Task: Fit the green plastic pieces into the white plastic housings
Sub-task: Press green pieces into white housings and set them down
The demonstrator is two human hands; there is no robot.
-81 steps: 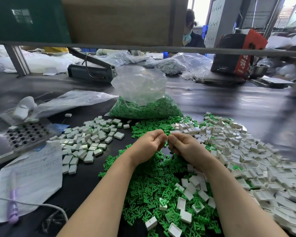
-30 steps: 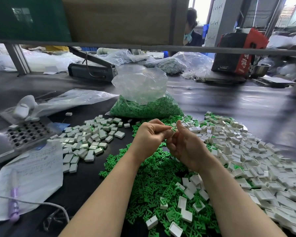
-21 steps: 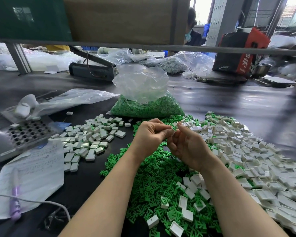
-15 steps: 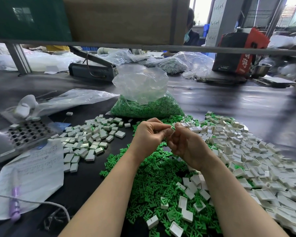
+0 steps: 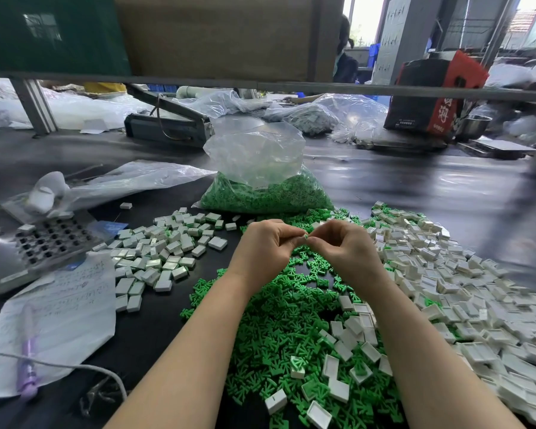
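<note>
1. Far left on the black bench [image 5: 174, 332]: pile of finished white rectangular housings [image 5: 164, 252], well apart from both hands.
2. Left hand [image 5: 265, 252]: fingers curled, grip pinching at the fingertips; the housing itself is hidden, can't confirm it.
3. Small green plastic piece [image 5: 306, 236] sits between the two grips, touching both. Long axis unreadable.
4. Right hand [image 5: 345, 250]: grip pinched on that piece.
5. Right: loose heap of empty white plastic housings [image 5: 452, 283]; green heap [image 5: 279, 320] below the hands.

Both hands, left [image 5: 265, 250] and right [image 5: 347, 250], meet fingertip-to-fingertip, fingers curled.
</note>
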